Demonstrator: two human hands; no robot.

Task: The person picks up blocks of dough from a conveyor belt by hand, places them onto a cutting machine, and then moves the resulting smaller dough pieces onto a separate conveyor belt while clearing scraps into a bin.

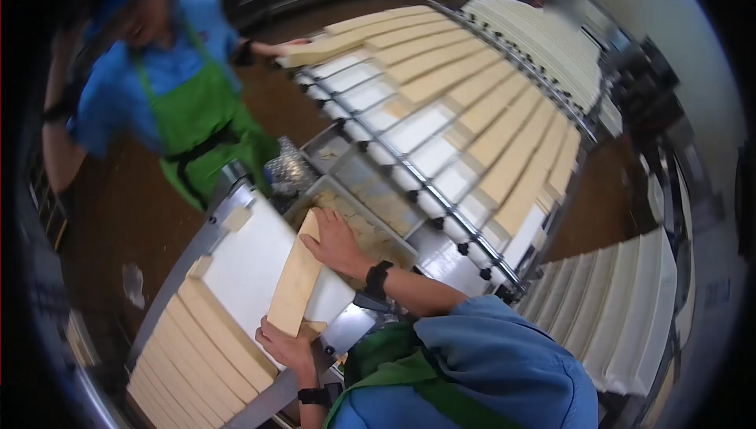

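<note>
Both my hands hold one long tan slab (295, 283) at an angle over a white belt surface (244, 264). My left hand (285, 348) grips its near end, by the belt's edge. My right hand (335, 242) rests on its far end, next to a metal tray (398, 244) holding pale scraps. Several like slabs (201, 342) lie side by side on the belt to the left of my left hand.
A co-worker in a blue shirt and green apron (193, 110) stands at the upper left, a hand on a slab (315, 51). A roller conveyor (472, 106) carries many slabs across the middle. White racks (622, 303) stand at the right. The floor is brown.
</note>
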